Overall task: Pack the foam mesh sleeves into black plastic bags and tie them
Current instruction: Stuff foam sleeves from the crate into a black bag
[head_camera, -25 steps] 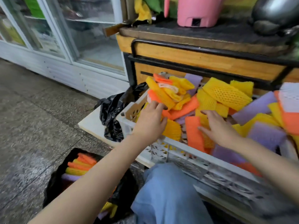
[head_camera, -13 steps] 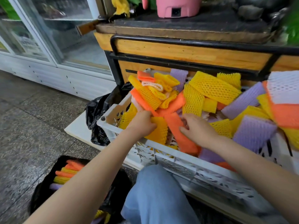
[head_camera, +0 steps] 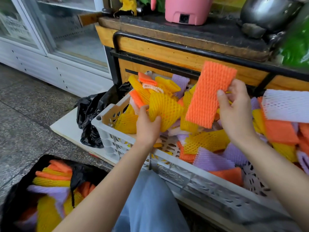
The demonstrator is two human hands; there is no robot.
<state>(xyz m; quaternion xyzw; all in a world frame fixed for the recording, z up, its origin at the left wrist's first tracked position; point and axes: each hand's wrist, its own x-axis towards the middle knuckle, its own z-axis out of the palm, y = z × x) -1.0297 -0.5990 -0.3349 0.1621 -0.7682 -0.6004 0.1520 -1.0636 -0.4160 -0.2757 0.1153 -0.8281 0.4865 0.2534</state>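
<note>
Grey crate, netted sleeves (orange, yellow)

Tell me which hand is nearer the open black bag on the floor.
Left. The left hand, gripping a yellow sleeve at the left end of the crate, is above-right of the black bag; the right hand holds an orange sleeve farther right.

At 7 o'clock the black plastic bag is running off the left and bottom edges. At 3 o'clock the crate and a white sleeve are passing out of frame. The left hand is hiding its fingertips behind the yellow sleeve. The right hand is hiding some of its own behind the orange sleeve. At 12 o'clock the top edge is cropping the pink container. At 10 o'clock the door label is blurring past reading.
</note>
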